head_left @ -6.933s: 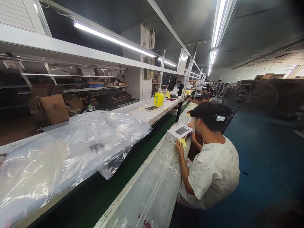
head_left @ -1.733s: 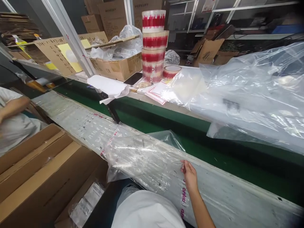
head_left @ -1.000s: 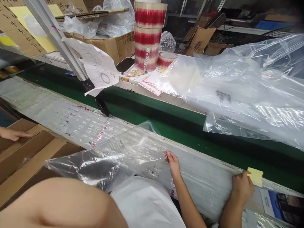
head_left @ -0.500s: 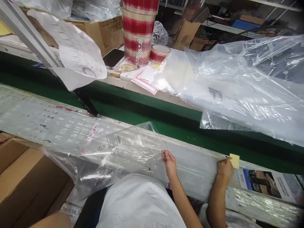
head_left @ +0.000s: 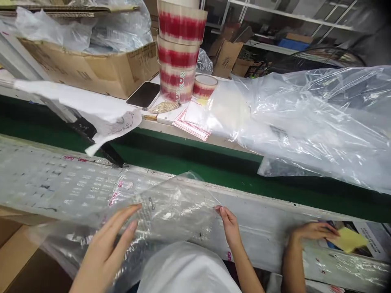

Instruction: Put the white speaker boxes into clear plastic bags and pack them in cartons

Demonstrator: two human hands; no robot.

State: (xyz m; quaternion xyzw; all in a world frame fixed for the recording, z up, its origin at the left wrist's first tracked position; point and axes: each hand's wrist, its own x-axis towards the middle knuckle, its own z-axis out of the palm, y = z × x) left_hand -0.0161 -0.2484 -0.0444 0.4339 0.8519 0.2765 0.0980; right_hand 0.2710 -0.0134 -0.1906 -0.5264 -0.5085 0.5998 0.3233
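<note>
A clear plastic bag (head_left: 171,211) lies crumpled over the taped near rail of the conveyor (head_left: 269,219). My right hand (head_left: 228,221) pinches the bag's right edge between thumb and fingers. My left hand (head_left: 106,244) is flat against the bag's left part with its fingers stretched and apart; it grips nothing. My white shirt (head_left: 183,270) fills the bottom middle. To the right, a co-worker's hand (head_left: 308,232) rests on the rail beside a yellow note (head_left: 348,239) and a printed box (head_left: 366,240).
A green belt (head_left: 195,156) runs between the rails. Beyond it stand a stack of red-and-white tape rolls (head_left: 180,49), a dark phone (head_left: 143,94), cardboard boxes (head_left: 91,69) and a large heap of clear plastic sheeting (head_left: 305,122). A loose paper sheet (head_left: 91,110) hangs from a post. An open carton (head_left: 12,260) sits at lower left.
My left hand has come into view and now lies against the bag. The co-worker's hand with the yellow note has moved right and down towards the box. My right hand keeps its hold.
</note>
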